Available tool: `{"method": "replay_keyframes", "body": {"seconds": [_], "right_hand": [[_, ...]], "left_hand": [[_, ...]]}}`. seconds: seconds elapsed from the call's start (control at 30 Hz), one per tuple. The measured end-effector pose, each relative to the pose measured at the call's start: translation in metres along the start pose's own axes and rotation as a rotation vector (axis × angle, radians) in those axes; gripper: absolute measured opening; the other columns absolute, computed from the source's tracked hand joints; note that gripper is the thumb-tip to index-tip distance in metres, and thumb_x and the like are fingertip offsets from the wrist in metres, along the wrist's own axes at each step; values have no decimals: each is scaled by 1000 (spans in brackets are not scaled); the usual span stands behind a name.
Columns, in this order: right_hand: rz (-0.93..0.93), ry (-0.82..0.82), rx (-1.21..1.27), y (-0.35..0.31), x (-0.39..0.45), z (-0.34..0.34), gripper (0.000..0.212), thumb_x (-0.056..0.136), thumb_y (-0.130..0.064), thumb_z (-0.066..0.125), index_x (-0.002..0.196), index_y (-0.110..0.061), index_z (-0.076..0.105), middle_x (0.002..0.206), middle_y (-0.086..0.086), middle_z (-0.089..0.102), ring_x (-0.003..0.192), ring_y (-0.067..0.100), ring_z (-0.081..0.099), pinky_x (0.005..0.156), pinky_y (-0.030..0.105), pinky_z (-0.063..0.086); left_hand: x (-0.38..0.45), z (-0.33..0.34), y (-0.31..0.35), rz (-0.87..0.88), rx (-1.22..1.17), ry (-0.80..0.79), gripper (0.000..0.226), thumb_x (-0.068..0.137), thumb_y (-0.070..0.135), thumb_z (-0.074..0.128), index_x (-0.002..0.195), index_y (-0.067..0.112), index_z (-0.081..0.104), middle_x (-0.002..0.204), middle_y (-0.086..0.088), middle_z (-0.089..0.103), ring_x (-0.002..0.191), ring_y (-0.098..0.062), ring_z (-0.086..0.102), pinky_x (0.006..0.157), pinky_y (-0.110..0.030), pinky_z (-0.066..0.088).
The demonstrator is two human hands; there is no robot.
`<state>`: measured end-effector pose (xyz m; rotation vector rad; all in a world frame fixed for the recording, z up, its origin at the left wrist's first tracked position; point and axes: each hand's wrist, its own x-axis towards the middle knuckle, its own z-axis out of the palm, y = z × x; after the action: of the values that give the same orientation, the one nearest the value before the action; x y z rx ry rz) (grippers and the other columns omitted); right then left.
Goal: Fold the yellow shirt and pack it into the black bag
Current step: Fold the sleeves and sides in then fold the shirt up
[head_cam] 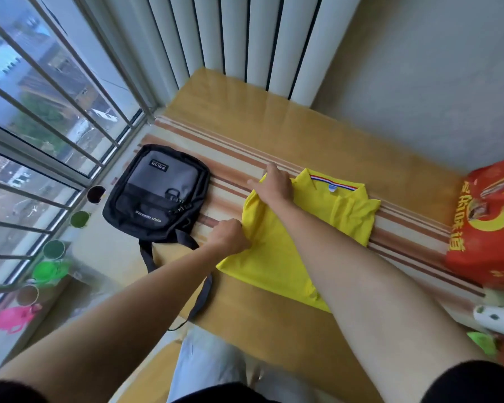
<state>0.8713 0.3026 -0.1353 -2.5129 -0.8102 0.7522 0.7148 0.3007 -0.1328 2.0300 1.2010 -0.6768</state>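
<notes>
The yellow shirt (280, 251) lies partly folded on the striped cloth of the wooden table, collar at the far right. My left hand (229, 237) pinches its left edge near the middle. My right hand (275, 183) rests flat with spread fingers on the shirt's far left shoulder, crossing over the fabric. The black bag (157, 196), with a grey front pocket, lies flat and zipped to the left of the shirt; its strap (200, 298) trails off the table's near edge.
A red printed bag (483, 228) stands at the right edge of the table (245, 112). Several small coloured pots (53, 248) line the window sill on the left. White vertical blinds hang behind the table. My legs are below the near edge.
</notes>
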Motion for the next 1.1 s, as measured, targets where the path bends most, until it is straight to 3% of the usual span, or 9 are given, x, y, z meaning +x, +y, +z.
{"method": "replay_keyframes", "body": {"seconds": [0.07,0.13,0.27,0.47,0.63,0.83,0.97,1.1], "right_hand": [[-13,6,22,7,-4,-14,24,80,-21,68,98,-15,52,108,16,63,102,37,61,69,32,39],[-52,-3,42,16,-9,-28,24,80,-13,65,95,-18,48,104,14,64,100,38,60,67,31,35],[-100,15,32,39,-15,-58,29,83,-9,62,110,-13,52,109,18,65,101,39,59,67,32,35],[51,26,67,83,-10,-76,37,84,-11,65,118,-11,52,117,19,63,108,39,60,75,34,43],[97,30,140,113,-7,-70,39,81,-19,73,117,-11,63,121,13,66,115,34,58,90,36,46],[19,158,201,126,-7,-65,28,88,-18,69,115,-15,62,114,12,66,110,35,54,81,36,43],[93,176,105,133,-6,-58,26,92,-17,63,118,-15,57,113,16,63,109,36,56,74,32,38],[113,187,47,132,-12,-56,29,92,-13,59,121,-12,54,115,18,61,106,39,58,76,37,46]], "left_hand": [[-11,3,5,-24,-2,-21,40,77,38,72,100,11,54,90,-4,57,80,-23,57,62,-33,47],[-22,9,9,-58,35,-60,49,78,40,73,112,11,54,90,-4,56,80,-24,60,65,-34,52],[-48,23,25,11,177,7,43,79,29,66,120,16,59,93,-1,59,80,-23,62,62,-33,55],[-72,67,75,172,270,112,58,82,12,57,132,0,31,107,-17,63,96,-40,65,64,-42,46],[-68,88,91,220,286,135,50,85,8,50,131,3,34,105,-15,64,96,-39,64,63,-39,41],[-64,100,104,281,301,186,39,87,8,45,125,6,39,101,-16,65,88,-42,64,59,-41,39],[-63,112,103,340,369,155,38,88,6,44,126,6,40,102,-17,65,88,-43,65,58,-40,36],[-64,118,102,366,379,120,35,90,8,46,125,6,41,105,-18,64,91,-43,64,61,-40,37]]}}
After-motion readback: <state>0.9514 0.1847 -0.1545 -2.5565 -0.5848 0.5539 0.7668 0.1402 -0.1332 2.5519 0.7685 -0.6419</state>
